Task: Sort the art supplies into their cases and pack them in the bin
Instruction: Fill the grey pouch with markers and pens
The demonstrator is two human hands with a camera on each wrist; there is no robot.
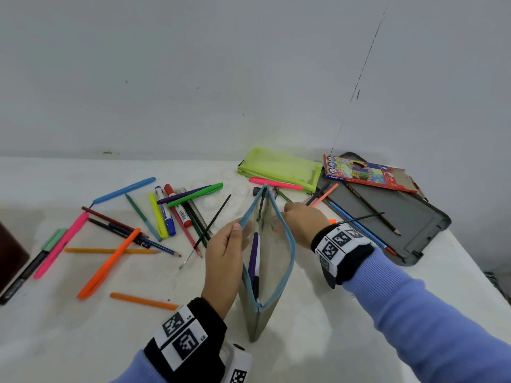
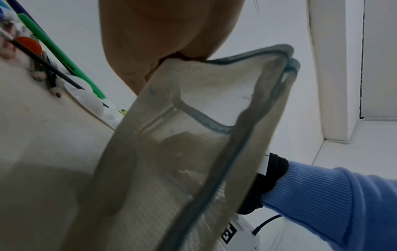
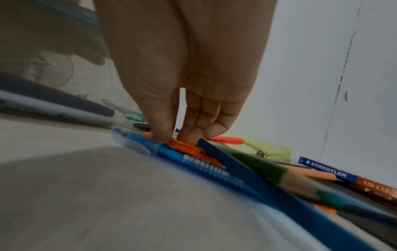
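A beige mesh pouch (image 1: 272, 261) with blue zip trim stands on edge on the white table, its mouth spread wide. A purple pen (image 1: 253, 261) lies inside it. My left hand (image 1: 242, 230) pinches the pouch's left rim between thumb and fingers; in the left wrist view the left hand (image 2: 171, 56) grips the top of the pouch (image 2: 193, 118). My right hand (image 1: 287, 210) reaches down just right of the pouch. In the right wrist view its thumb and fingertips (image 3: 176, 137) pinch an orange pen (image 3: 189, 148) lying beside a blue pen (image 3: 193, 159) and a green pencil (image 3: 279, 171).
Many loose pens and pencils (image 1: 154, 214) and a thin paintbrush (image 1: 210, 228) are scattered left of the pouch. A lime mesh pouch (image 1: 279, 167), a Staedtler pencil box (image 1: 365, 172) and a grey flat case (image 1: 401, 217) lie at the back right. The table edge runs along the right.
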